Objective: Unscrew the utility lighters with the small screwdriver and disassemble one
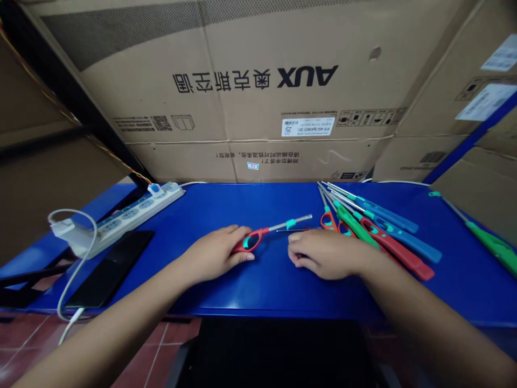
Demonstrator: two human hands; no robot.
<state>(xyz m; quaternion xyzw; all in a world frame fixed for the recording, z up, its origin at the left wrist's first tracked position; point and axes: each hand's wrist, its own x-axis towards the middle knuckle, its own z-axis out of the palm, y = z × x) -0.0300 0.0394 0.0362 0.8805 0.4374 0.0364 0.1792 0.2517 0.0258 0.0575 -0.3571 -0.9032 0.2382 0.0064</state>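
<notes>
My left hand (pixel 220 250) is closed around the handle of a red long-nozzle lighter (pixel 263 231). Its metal tube points right, with a turquoise piece (pixel 291 223) partway along it. My right hand (pixel 329 252) rests low over the table with its fingers curled in; whatever they hold is hidden. Just behind its knuckles shows a thin dark shaft (pixel 288 230) with a bit of red at its right end, perhaps a small screwdriver. Beside my right hand lies a fanned pile of similar lighters, among them a blue lighter (pixel 407 240), a red lighter (pixel 398 248) and a green lighter (pixel 359 225).
A single green lighter (pixel 490 242) lies at the far right of the blue table (pixel 242 296). On the left are a white power strip (pixel 137 215) with plugs and cables, and a black phone (pixel 111 269) on a charging cable. Large cardboard (pixel 250 48) stands along the back.
</notes>
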